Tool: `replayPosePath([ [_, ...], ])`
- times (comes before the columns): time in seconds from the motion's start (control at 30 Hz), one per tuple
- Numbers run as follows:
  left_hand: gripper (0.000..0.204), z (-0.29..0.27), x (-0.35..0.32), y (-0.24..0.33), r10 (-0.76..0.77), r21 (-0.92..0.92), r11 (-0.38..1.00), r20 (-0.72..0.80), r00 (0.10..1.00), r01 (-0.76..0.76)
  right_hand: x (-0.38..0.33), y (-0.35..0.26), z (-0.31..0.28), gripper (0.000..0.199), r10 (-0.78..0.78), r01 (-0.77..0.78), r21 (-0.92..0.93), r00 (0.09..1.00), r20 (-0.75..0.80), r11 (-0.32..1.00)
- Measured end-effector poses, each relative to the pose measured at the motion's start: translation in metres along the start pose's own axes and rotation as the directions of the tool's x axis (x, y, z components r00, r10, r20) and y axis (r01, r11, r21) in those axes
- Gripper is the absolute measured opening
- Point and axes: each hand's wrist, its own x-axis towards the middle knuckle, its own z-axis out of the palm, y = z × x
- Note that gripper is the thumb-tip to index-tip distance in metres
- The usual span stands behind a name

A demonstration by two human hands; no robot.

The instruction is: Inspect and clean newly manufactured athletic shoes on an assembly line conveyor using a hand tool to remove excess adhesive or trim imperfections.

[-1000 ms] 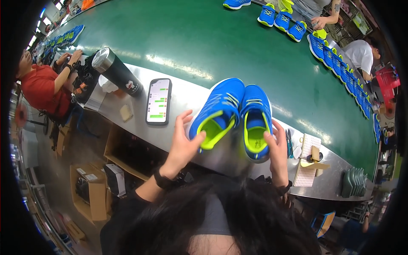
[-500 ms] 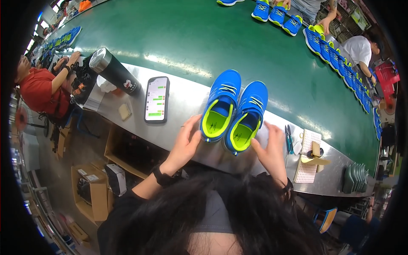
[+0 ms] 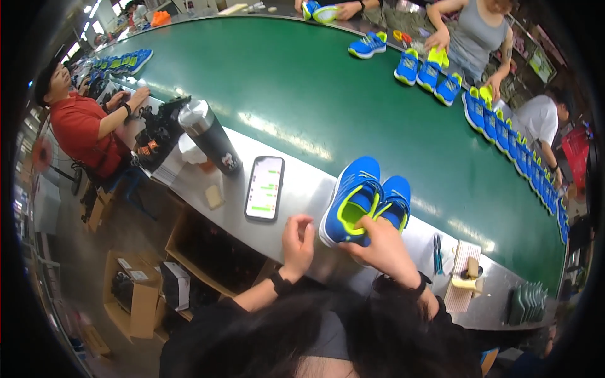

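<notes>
A pair of blue sneakers with lime-green linings is in front of me at the green surface's near edge. The left sneaker point(image 3: 360, 176) is tilted, its white sole edge showing. My right hand point(image 3: 386, 251) is closed on its heel, with one digit inside the opening and another outside. Beside it, the right sneaker point(image 3: 397, 192) is partly covered by the left one and my right hand. My left hand point(image 3: 298, 247) is held apart from the shoes, to their left, fingers loosely curled and nothing visible in them.
A phone with a lit screen point(image 3: 265, 189) and a dark tumbler point(image 3: 214, 142) stand to the left on the metal ledge point(image 3: 302, 183). Rightward are blue-handled tools point(image 3: 437, 252) and a pad point(image 3: 460, 291). A row of sneakers point(image 3: 504, 135) lines the far right; co-workers stand around.
My right hand has moved onto the left sneaker's heel, and that shoe has turned onto its side somewhat. My left hand has drawn away from the shoes. The whole view has shifted.
</notes>
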Motion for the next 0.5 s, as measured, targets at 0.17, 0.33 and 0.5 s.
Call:
replayPosePath([
  [0.17, 0.007, 0.0, 0.002, 0.011, 0.041, 0.222, 0.974, 0.04, 0.998, -0.049, 0.068, -0.014, -0.046, 0.057, -0.092, 0.084, 0.297, 0.996, 0.015, 0.951],
  [0.33, 0.005, 0.0, 0.003, 0.027, 0.072, 0.287, 0.953, 0.084, 0.994, -0.093, 0.181, -0.088, -0.089, 0.068, -0.265, 0.263, 0.125, 0.964, -0.007, 0.957],
  [0.5, 0.006, 0.004, 0.004, 0.027, 0.106, 0.386, 0.911, 0.12, 0.987, -0.145, 0.263, -0.132, -0.098, 0.072, -0.485, 0.494, 0.228, 0.869, -0.098, 0.839],
])
